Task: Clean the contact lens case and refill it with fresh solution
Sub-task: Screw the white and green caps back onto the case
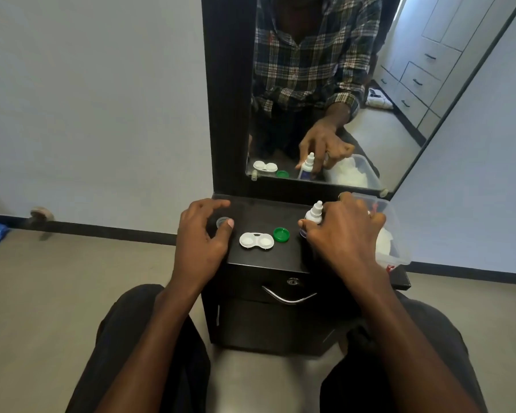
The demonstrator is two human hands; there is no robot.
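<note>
Fingers [312, 231] of the right hand [344, 231] curl round the small white solution bottle [314, 215], which stands upright on the dark bench [259, 260]. The left hand [201, 234] pinches a small clear cap [222, 222] between thumb and fingers at the bench's left side. The white contact lens case [256, 240] lies open between the hands, a green cap [281, 234] just beside it. A clear plastic container [395, 222] sits behind the right hand.
</note>
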